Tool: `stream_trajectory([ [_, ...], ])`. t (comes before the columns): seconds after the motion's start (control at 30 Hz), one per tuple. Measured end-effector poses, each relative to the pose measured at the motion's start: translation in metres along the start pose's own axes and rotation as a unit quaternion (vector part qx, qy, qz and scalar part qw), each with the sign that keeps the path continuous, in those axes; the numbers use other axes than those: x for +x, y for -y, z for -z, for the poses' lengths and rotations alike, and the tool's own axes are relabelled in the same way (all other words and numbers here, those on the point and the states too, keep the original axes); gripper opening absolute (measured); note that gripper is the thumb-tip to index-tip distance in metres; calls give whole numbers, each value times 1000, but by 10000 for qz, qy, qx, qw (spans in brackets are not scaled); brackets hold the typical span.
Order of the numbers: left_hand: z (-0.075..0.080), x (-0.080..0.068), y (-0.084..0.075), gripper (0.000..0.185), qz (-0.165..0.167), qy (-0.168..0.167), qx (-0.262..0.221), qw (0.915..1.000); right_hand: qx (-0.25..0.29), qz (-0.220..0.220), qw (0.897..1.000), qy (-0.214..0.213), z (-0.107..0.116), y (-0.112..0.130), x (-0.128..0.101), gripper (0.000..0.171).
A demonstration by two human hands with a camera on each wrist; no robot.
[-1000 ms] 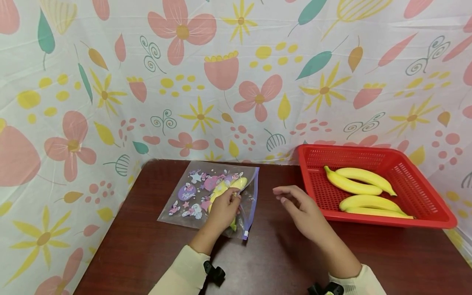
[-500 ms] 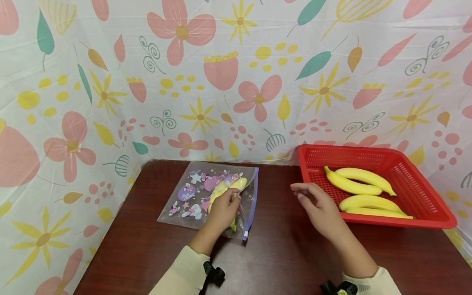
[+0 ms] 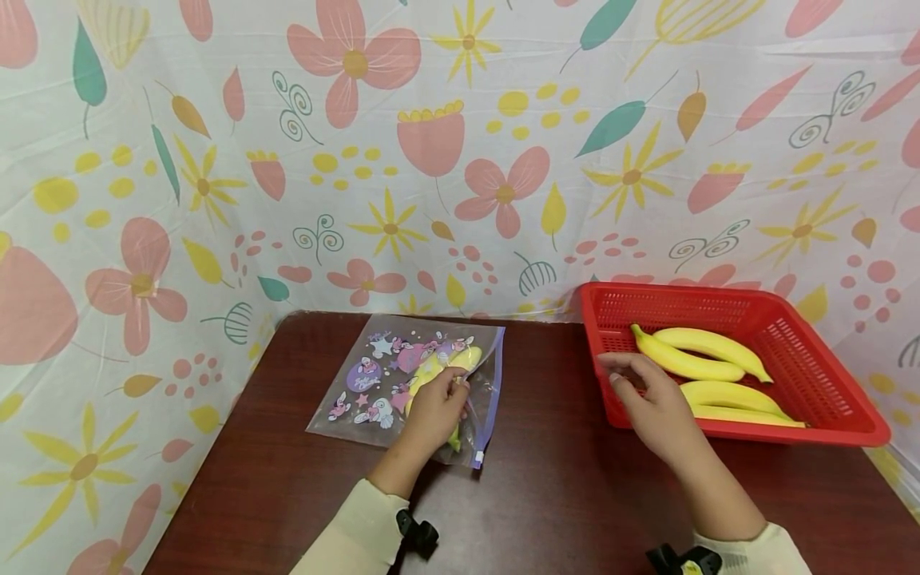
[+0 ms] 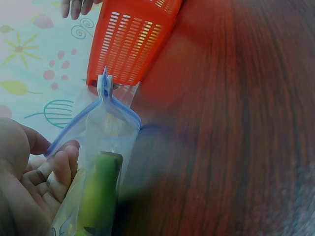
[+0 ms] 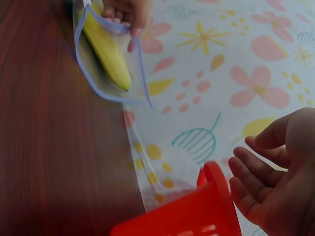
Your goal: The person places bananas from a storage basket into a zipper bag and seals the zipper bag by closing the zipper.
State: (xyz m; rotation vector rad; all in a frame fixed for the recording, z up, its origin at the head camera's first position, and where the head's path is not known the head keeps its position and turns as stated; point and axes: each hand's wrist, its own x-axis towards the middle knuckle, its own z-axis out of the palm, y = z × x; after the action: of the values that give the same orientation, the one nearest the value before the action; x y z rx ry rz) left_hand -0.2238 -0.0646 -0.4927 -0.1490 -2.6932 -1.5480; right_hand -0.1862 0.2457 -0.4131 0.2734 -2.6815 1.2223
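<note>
A clear zip bag (image 3: 362, 375) printed with cartoon figures lies on the dark wooden table (image 3: 561, 495), its blue-zippered mouth facing right. A yellow banana (image 3: 430, 369) lies inside the bag; the left wrist view shows its greenish end (image 4: 101, 191). My left hand (image 3: 434, 407) pinches the bag's upper edge at the mouth and holds it up. My right hand (image 3: 650, 395) hovers over the near-left corner of the red basket (image 3: 791, 431), fingers relaxed and holding nothing. It is close to the nearest of several bananas (image 3: 700, 351) in the basket.
A flower-patterned cloth (image 3: 460, 160) hangs behind the table and along both sides. The basket stands at the back right, against the cloth. Bare dark wood lies between the bag and the basket and along the front.
My right hand has moved right from the middle of the table to the basket's near-left corner. The left hand and the bag have stayed put.
</note>
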Motion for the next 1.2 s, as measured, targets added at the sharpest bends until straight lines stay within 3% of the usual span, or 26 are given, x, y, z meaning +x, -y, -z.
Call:
stream_trajectory([
  [0.67, 0, 0, 0, 31, -49, -1, -31, 10000, -831, -470, 9954, -12, 38, -30, -3, 38],
  [1.2, 0, -1, -2, 31, 17, -25, -71, 10000, -1293, -1029, 9843, 627, 59, -63, 1, 52],
])
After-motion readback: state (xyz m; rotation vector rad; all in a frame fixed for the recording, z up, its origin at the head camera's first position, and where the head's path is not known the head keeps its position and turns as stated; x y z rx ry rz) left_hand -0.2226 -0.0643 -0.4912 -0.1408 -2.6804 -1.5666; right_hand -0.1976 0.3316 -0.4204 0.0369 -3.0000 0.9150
